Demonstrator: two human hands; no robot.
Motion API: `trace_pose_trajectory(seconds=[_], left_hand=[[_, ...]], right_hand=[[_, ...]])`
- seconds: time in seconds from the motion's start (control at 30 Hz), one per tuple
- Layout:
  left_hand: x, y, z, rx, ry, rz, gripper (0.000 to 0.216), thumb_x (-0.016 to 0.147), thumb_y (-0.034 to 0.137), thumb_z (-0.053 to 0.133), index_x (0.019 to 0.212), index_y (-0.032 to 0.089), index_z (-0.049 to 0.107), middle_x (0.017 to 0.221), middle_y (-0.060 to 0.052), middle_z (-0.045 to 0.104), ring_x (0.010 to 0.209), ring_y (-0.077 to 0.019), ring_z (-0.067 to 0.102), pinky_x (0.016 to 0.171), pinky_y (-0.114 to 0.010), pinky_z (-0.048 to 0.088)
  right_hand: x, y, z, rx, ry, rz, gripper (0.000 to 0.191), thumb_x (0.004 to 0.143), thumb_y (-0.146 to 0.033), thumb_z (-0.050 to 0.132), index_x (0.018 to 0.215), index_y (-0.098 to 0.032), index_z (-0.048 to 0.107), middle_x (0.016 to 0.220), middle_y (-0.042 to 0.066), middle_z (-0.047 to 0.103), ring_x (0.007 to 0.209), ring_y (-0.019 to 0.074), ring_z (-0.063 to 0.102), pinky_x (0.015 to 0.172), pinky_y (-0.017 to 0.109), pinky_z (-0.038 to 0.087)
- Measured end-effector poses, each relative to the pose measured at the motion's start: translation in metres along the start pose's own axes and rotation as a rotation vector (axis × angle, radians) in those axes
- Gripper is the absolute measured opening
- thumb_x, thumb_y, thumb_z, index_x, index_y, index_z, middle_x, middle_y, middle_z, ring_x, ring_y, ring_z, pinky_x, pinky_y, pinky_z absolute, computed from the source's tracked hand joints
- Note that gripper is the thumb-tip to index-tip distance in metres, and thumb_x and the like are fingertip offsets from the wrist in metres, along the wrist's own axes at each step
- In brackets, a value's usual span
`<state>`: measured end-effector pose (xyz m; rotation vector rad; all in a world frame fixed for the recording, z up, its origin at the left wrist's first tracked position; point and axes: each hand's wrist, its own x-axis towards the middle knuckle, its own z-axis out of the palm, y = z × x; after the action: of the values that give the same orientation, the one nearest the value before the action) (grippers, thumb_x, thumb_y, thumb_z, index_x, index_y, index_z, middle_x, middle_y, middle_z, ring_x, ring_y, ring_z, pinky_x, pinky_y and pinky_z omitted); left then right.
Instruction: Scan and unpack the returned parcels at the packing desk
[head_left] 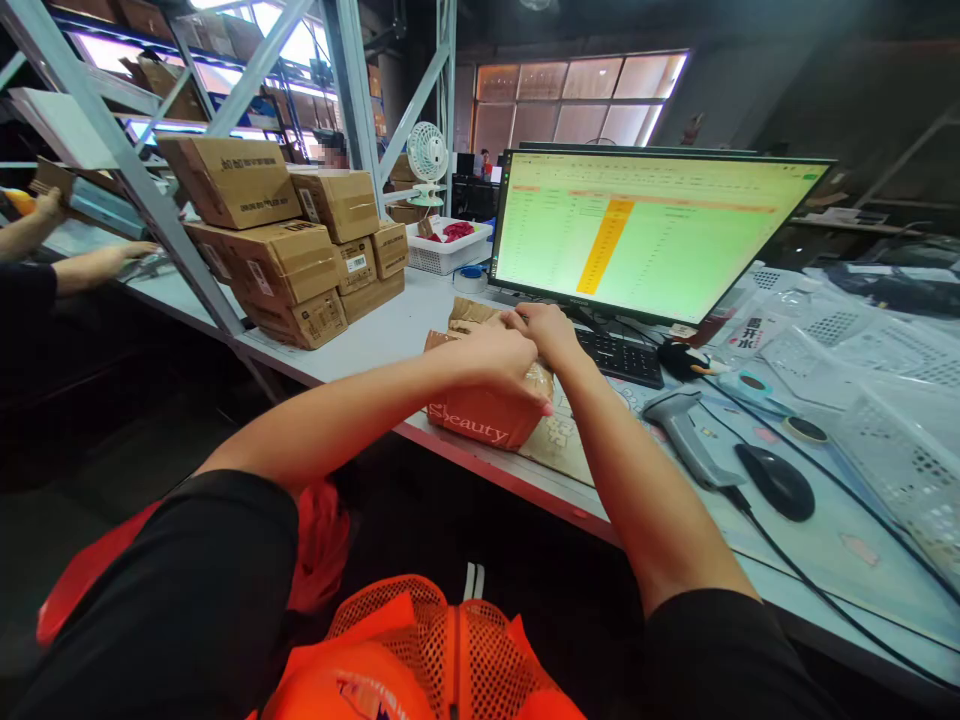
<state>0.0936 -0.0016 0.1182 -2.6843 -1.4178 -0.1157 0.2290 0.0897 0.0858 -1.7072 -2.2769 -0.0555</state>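
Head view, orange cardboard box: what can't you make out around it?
All in the head view:
1. Orange cardboard box: its top, mostly covered by the left hand.
2. Right hand: what its fingers grip, hidden behind the left hand.
3. Green spreadsheet on the black monitor: text too small.
4. Black keyboard: left end hidden by the right hand.

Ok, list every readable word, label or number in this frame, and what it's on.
"beauty": white print on the front of the orange box; the letters before it are unclear.
Stacked cardboard boxes: black print and stickers, too blurred to read.
Monitor: spreadsheet cells, too small to read.
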Motion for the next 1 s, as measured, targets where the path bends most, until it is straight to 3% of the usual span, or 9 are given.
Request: trace_pose_trajectory(seconds=[0.1,0.27,0.4,0.5,0.6,0.7,0.77,0.87,1.0], left_hand=[[0.005,0.011,0.016,-0.027,0.033,0.017,0.065,0.083,0.075,0.074,0.099,0.012,0.075,0.1,-0.018,0.077,0.094,-0.0365,0.07,0.079,-0.044,0.052],[-0.025,0.013,0.041,0.017,0.323,0.078,0.058,0.086,0.068,0.077,0.102,0.013,0.071,0.108,-0.016,0.075,0.112,-0.0359,0.065,0.102,-0.05,0.045],[-0.047,0.015,0.056,-0.004,0.489,0.08,0.054,0.085,0.067,0.079,0.097,0.017,0.066,0.099,-0.011,0.073,0.099,-0.031,0.064,0.092,-0.044,0.044],[-0.053,0.015,0.065,-0.005,0.579,0.121,0.05,0.087,0.067,0.076,0.089,0.018,0.063,0.092,-0.008,0.071,0.092,-0.0288,0.063,0.085,-0.042,0.043],[-0.053,0.007,0.07,-0.01,0.683,0.193,0.041,0.096,0.057,0.073,0.083,0.02,0.06,0.086,-0.007,0.07,0.089,-0.0263,0.063,0.084,-0.041,0.041],[-0.048,-0.002,0.074,-0.068,0.757,0.201,0.039,0.093,0.056,0.077,0.091,0.02,0.061,0.102,-0.008,0.074,0.098,-0.0256,0.065,0.089,-0.04,0.043],[-0.046,-0.004,0.08,-0.096,0.84,0.223,0.041,0.092,0.057,0.078,0.092,0.02,0.061,0.108,-0.007,0.076,0.098,-0.0236,0.066,0.091,-0.039,0.043],[-0.047,0.003,0.092,-0.068,0.999,0.248,0.036,0.094,0.05,0.078,0.086,0.021,0.059,0.101,-0.005,0.077,0.09,-0.021,0.067,0.089,-0.038,0.042],[-0.056,0.016,0.096,-0.017,1.059,0.253,0.032,0.095,0.046,0.078,0.085,0.022,0.059,0.09,-0.002,0.077,0.085,-0.0203,0.067,0.085,-0.038,0.042]], right_hand=[[0.001,0.004,0.001,0.023,-0.009,0.013,0.05,0.106,-0.061,0.043,0.114,-0.026,0.078,0.119,0.012,0.077,0.107,0.0281,0.069,0.083,0.032,0.05],[0.007,-0.001,0.002,0.085,-0.047,0.007,0.047,0.105,-0.06,0.05,0.112,-0.025,0.081,0.119,0.013,0.077,0.107,0.0272,0.069,0.084,0.032,0.05],[0.008,-0.011,0.0,0.117,-0.091,-0.01,0.046,0.102,-0.06,0.055,0.104,-0.023,0.081,0.113,0.013,0.078,0.101,0.0257,0.069,0.08,0.031,0.049],[0.006,-0.012,0.001,0.123,-0.051,-0.006,0.046,0.102,-0.061,0.057,0.1,-0.022,0.08,0.111,0.013,0.078,0.097,0.0252,0.069,0.08,0.031,0.048],[0.004,-0.001,0.002,0.147,0.019,0.026,0.047,0.102,-0.059,0.058,0.095,-0.019,0.079,0.106,0.013,0.077,0.096,0.024,0.067,0.08,0.03,0.046],[-0.004,0.023,-0.001,0.354,0.118,0.02,0.054,0.106,-0.057,0.051,0.085,-0.014,0.076,0.089,0.01,0.075,0.087,0.0213,0.064,0.076,0.029,0.044],[-0.016,0.037,-0.005,0.562,0.263,-0.003,0.056,0.105,-0.059,0.049,0.089,-0.013,0.076,0.085,0.008,0.073,0.084,0.0209,0.064,0.077,0.031,0.046],[-0.043,0.046,-0.011,0.762,0.431,-0.084,0.052,0.098,-0.062,0.057,0.108,-0.014,0.076,0.099,0.009,0.075,0.091,0.0234,0.067,0.083,0.035,0.051],[-0.066,0.035,-0.003,0.709,0.313,-0.214,0.055,0.086,-0.054,0.07,0.13,-0.021,0.068,0.123,0.011,0.071,0.109,0.0284,0.066,0.093,0.042,0.054]])
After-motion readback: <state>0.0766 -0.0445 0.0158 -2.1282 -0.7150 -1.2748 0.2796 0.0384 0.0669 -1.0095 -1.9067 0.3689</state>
